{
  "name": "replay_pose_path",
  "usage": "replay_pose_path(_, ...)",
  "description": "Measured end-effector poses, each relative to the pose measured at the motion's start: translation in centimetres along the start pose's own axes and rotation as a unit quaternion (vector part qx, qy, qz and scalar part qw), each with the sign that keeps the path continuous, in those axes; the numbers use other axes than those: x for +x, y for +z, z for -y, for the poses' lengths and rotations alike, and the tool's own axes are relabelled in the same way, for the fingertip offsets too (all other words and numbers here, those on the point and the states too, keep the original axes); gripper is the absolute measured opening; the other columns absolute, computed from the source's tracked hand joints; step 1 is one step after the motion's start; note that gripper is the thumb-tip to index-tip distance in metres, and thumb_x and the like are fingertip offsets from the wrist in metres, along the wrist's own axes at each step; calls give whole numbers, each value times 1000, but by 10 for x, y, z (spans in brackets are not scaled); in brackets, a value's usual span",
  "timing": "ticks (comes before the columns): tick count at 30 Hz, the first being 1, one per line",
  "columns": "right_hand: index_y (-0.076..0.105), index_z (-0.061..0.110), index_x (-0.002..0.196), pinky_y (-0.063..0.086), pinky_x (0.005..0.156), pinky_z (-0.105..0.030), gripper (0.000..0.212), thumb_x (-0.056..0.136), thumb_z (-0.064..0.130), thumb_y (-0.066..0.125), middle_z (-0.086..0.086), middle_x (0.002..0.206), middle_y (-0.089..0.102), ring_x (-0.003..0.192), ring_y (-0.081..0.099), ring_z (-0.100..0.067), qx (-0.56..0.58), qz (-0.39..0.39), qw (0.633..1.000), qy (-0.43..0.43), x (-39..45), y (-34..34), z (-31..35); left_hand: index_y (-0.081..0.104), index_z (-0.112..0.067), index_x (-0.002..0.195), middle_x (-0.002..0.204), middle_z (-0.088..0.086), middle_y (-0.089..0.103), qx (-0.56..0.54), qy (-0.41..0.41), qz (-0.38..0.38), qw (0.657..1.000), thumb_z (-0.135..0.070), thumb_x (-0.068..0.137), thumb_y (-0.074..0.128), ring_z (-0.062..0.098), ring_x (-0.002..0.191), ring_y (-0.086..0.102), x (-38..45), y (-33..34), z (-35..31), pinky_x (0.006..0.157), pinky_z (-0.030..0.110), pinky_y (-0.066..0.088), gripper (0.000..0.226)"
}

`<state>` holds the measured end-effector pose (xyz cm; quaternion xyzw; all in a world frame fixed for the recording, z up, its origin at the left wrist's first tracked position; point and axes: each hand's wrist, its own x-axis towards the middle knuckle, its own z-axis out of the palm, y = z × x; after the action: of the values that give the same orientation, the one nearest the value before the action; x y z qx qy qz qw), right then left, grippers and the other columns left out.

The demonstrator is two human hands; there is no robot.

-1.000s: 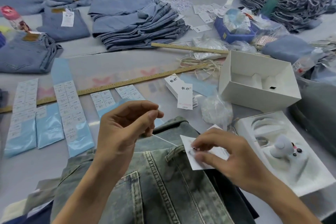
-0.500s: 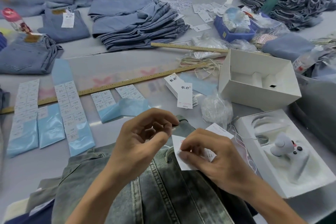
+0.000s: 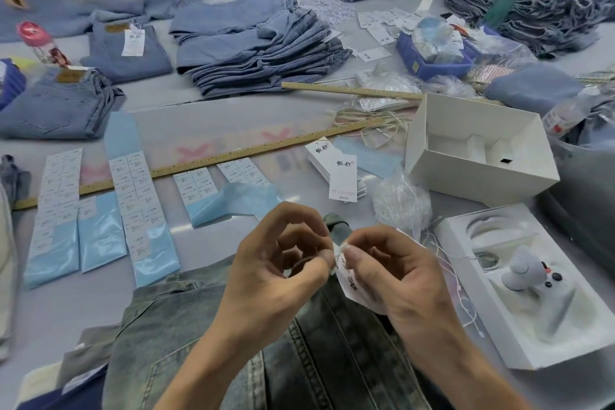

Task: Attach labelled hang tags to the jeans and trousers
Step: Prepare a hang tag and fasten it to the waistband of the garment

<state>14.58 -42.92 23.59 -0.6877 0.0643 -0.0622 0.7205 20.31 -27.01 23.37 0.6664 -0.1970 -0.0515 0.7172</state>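
**denim_dan:** Was standing right by the table. A second before, the left hand [image 3: 283, 263] was drawn back with the string pulled taut and the right hand [image 3: 396, 271] pressed the hang tag [image 3: 349, 286] flat. By this moment both had come together over the waistband of the washed jeans [image 3: 326, 359], right at the belt loop.

**tagline77:** So tying it off?

**denim_dan:** Looked like it to me, knotting or closing the loop. Left fingertips were pinching the string end, other fingers curled in a ring. Right thumb and forefinger pinched the tag's top, with the tag hanging under the palm.

**tagline77:** More tags around?

**denim_dan:** Spare tags [image 3: 339, 173] lay further out, with a folded stack [image 3: 256, 50] of jeans beyond.
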Motion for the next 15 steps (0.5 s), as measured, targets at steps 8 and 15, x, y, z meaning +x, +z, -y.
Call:
replay_pose_path(8,74,22,90,53,68,-19,13,84,33,75,0,80,68,75,62,-8,26,-18,999,12,-1,3,-8,62,-19,94,78,6,65,-10,1,-9,1000,-18,80,70,26,72,62,2,1,6,62,57,48,16)
replay_pose_path(15,74,20,95,56,74,-25,21,85,38,75,1,80,69,75,63,-10,17,-1,1000,7,0,4,-8,62,-20,95,79,7,66,2,16,-4,1000,-17,82,70,26,72,63,3,1,8,61,56,50,15)
